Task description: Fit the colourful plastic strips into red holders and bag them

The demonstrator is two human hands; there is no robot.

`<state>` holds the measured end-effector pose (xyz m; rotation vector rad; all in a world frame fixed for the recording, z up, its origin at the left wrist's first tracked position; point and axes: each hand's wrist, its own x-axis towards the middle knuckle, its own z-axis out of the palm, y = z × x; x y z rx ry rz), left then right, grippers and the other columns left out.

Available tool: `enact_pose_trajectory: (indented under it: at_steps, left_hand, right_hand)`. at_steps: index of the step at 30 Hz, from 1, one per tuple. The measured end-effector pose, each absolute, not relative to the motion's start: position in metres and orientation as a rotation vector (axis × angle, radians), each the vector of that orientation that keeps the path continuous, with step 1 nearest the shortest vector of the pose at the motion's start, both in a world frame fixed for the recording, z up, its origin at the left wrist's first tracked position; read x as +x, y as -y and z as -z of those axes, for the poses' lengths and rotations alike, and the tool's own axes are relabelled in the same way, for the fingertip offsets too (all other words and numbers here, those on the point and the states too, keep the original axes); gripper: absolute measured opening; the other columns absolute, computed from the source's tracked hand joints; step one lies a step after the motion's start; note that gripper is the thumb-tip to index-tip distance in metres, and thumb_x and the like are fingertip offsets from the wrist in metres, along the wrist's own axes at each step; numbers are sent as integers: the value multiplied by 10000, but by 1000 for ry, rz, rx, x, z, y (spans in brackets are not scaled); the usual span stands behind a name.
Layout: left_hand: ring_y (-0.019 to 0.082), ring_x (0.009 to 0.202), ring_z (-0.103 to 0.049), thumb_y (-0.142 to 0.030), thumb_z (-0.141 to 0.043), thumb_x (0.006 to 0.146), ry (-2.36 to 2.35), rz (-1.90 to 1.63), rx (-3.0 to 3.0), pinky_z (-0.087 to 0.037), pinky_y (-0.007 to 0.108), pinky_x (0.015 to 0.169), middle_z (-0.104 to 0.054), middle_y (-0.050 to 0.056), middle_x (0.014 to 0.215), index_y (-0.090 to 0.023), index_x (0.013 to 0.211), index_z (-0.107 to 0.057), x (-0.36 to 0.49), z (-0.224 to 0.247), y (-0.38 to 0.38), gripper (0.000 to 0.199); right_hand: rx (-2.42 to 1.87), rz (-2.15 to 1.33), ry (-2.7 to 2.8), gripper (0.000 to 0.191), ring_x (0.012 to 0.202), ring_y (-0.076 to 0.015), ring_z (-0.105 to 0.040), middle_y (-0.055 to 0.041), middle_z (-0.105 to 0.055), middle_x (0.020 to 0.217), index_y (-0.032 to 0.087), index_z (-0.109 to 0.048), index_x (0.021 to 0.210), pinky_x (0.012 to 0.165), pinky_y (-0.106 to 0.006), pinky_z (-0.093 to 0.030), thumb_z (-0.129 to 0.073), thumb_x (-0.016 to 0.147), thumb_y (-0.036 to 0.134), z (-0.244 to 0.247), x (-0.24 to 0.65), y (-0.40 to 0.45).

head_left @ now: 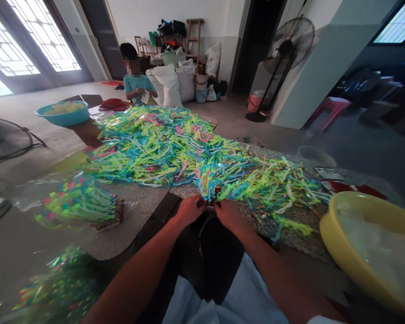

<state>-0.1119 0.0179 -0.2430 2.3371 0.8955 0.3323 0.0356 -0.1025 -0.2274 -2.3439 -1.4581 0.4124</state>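
My left hand and my right hand meet at the near edge of the stone-topped table, fingers closed around the dark red base of a bundle of colourful plastic strips. The strips fan upward in blue, yellow, white and pink. What exactly the fingertips pinch is too small to make out. Just beyond lies a large heap of similar yellow-green, blue and white strips, spreading to the right side of the table. At the left, a clear-wrapped bundle with a dark red base lies on the tabletop.
A yellow basin with clear plastic bags stands at the right. A blue basin sits at the far left. A person in a teal shirt is behind the heap. Fans and white sacks stand around.
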Motion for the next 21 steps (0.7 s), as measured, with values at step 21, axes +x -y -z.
enact_pose_trajectory:
  at_steps: [21]
  left_hand:
    - [180,747,-665,-343,-619,879,-919,-319,2377,-383,255,653,-728,29,822,-218,997,-688,-113,247,-19,185]
  right_hand:
    - [-2362,-526,1532,331,856,-230,-700,-132,-747,959,150,-688,1147,732,-284,-457,-452,990,320,213,33,96]
